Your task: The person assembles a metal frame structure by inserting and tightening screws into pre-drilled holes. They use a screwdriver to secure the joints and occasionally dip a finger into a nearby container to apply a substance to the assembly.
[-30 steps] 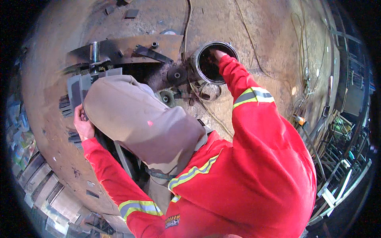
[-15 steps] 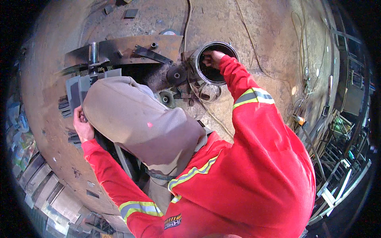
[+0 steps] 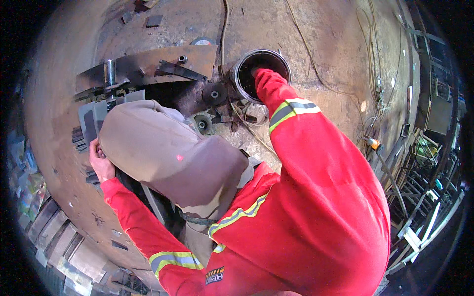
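Note:
My left hand [image 3: 102,165] is at the outer side of my bent knee [image 3: 133,126], its fingers curled in beneath the lower end of thin grey metal plates [image 3: 89,121]. The knee partly covers those fingertips, so what they hold is hidden. My right arm reaches down into a round dark bucket [image 3: 237,79]. Only a sliver of my right hand [image 3: 254,72] shows past the red sleeve; its fingers are lost in the dark interior.
Beyond the knee lies a curved rusty steel plate [image 3: 200,54] with a shiny metal cylinder [image 3: 111,73] and a dark flat bar [image 3: 182,70]. Round dark metal parts [image 3: 214,94] sit left of the bucket. Cables [image 3: 316,69] trail across the rusty surface.
My right hand has gone deeper into the bucket, and the sleeve now covers most of it. My left hand keeps its place beside the knee.

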